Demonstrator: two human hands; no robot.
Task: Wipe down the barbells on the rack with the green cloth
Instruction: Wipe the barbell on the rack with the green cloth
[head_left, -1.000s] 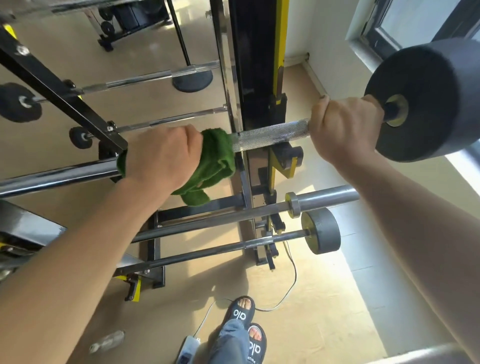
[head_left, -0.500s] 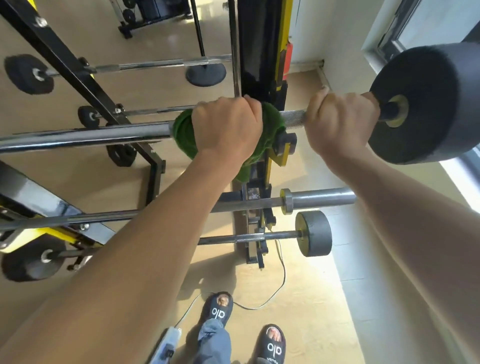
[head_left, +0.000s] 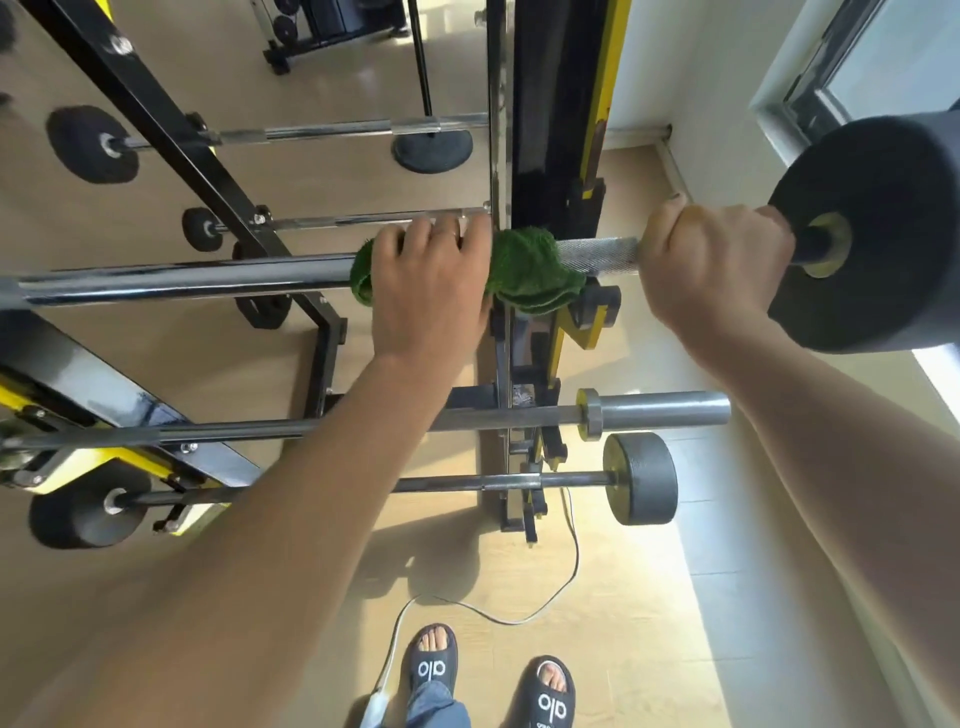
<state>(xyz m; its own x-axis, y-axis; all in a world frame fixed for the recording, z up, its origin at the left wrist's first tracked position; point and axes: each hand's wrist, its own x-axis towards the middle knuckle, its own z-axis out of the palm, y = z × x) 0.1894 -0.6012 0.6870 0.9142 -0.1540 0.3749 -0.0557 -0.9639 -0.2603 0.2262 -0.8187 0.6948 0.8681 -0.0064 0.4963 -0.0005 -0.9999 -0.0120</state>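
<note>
Both hands (head_left: 431, 291) (head_left: 711, 265) on barbell (head_left: 187, 274), left over green cloth (head_left: 530, 275)

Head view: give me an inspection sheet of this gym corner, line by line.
Surface: pale wood-look floor, sunlit patch at right.
Job's things: green cloth wrapped on the top barbell; two more barbells on the rack below.
Clutter: nothing seen.
Grips: left hand pressing the cloth round the bar; right hand gripping the knurled bar beside the black weight.
Cables: white cable on the floor, running to a power strip.
Surroundings: window at right; black slides on the feet.
</note>
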